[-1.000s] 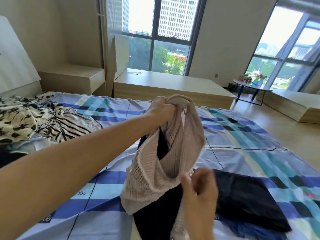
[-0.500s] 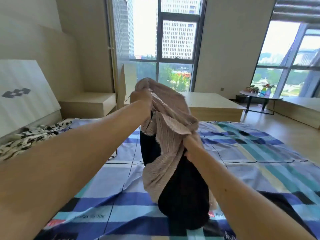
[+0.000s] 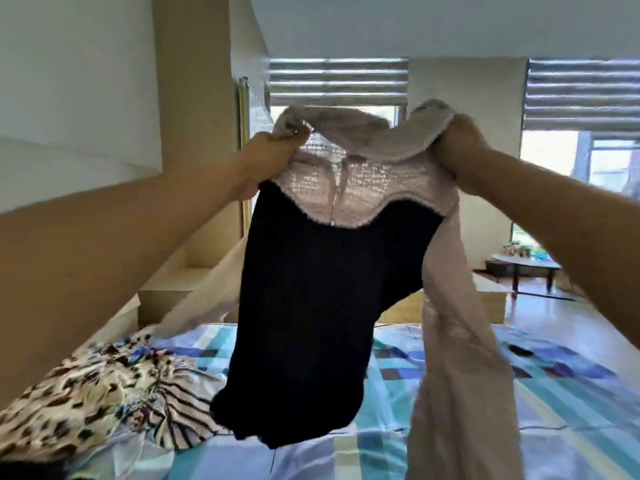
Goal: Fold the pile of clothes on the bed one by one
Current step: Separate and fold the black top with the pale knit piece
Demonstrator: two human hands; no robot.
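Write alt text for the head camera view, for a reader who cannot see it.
A left hand and a right hand grip the shoulders of a black and pink top, holding it up above a bed with a blue checked sheet. A pile of patterned clothes lies on the bed at the left.

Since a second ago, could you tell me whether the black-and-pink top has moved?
Yes: the black-and-pink top has risen higher above the checked bedsheet and now hangs spread out.
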